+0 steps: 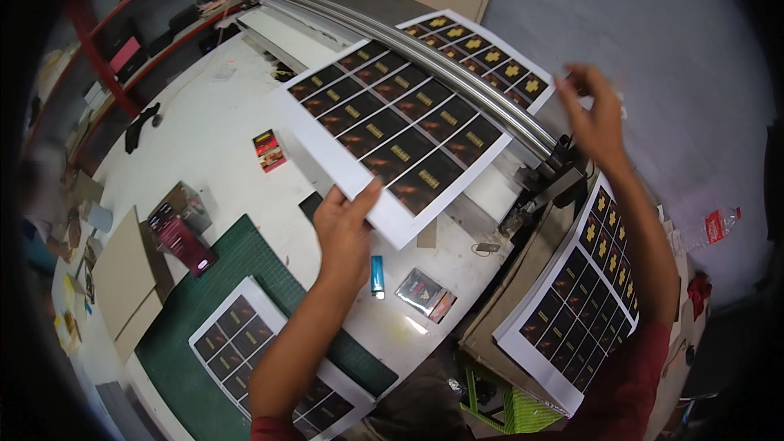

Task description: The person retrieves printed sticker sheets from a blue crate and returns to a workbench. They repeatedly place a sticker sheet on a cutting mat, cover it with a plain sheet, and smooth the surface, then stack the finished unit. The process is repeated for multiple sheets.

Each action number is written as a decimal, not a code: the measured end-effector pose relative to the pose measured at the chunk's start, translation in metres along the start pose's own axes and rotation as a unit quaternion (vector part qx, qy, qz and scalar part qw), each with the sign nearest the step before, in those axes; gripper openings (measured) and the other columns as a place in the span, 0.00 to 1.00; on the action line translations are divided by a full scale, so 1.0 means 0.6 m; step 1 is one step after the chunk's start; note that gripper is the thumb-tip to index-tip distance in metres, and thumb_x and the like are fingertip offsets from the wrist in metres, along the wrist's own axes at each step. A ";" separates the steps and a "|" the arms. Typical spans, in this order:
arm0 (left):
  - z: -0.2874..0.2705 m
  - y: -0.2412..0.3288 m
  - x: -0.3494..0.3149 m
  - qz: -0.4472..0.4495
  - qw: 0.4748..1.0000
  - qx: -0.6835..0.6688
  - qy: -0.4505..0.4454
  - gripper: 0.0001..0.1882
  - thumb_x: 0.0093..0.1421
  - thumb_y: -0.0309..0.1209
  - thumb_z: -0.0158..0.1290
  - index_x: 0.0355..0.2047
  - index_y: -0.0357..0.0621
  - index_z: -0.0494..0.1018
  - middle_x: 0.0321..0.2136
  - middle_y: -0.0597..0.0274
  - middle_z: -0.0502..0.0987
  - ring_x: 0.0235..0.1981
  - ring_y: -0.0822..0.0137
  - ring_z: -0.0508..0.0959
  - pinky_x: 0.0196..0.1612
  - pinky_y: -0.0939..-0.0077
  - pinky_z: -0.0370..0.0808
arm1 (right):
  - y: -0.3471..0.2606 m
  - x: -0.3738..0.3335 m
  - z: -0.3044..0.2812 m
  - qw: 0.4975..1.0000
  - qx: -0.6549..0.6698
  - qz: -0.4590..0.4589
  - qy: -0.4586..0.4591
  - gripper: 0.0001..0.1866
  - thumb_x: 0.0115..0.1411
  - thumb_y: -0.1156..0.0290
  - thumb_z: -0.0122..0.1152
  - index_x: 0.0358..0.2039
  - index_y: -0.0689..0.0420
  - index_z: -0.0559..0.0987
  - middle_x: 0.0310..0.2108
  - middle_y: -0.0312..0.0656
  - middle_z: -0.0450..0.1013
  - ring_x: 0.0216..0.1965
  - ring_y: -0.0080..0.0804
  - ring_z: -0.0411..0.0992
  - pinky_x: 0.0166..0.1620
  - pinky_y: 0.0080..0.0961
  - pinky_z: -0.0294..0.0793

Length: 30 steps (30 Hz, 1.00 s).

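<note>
A large printed sheet [392, 118] with rows of dark rectangles slants over the table, passing beneath a long metal bar [482, 90]. Its far part [478, 51], marked with gold crosses, shows beyond the bar. My left hand [347, 224] pinches the sheet's near white margin between thumb and fingers. Beyond the bar's right end, my right hand [594, 110] is raised beside the sheet's far right corner. Its thumb and fingers are spread, with nothing visible between them and a gap to the paper.
Printed sheets [572, 302] lie on a brown board at right. More sheets [233, 335] rest on a green cutting mat [253, 257]. Nearby are a phone [181, 238], blue lighter [376, 276], red box [269, 151] and dark packet [425, 294]. Another person's hand [61, 245] shows far left.
</note>
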<state>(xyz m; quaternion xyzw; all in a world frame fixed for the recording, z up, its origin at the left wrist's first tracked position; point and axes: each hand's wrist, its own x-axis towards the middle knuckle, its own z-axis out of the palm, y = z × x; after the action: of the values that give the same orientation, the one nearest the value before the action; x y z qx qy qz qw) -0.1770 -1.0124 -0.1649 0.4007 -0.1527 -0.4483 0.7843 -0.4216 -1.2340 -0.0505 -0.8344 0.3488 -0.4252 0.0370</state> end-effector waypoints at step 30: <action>-0.470 0.397 -0.691 0.235 0.894 0.272 0.267 0.32 0.47 0.18 0.52 0.56 0.29 0.64 0.40 0.49 0.77 0.42 0.65 0.79 0.47 0.73 0.75 | -0.800 -0.127 0.244 0.764 0.103 -0.312 -0.556 0.20 0.38 0.71 0.61 0.35 0.63 0.77 0.29 0.46 0.75 0.32 0.37 0.71 0.40 0.31 0.71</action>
<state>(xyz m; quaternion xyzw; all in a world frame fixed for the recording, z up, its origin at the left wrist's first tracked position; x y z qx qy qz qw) -0.0984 -0.4659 -0.1111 0.6554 -0.1434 -0.0682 0.7384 -0.0800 -0.8599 -0.0236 -0.9786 -0.0585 0.0915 0.1748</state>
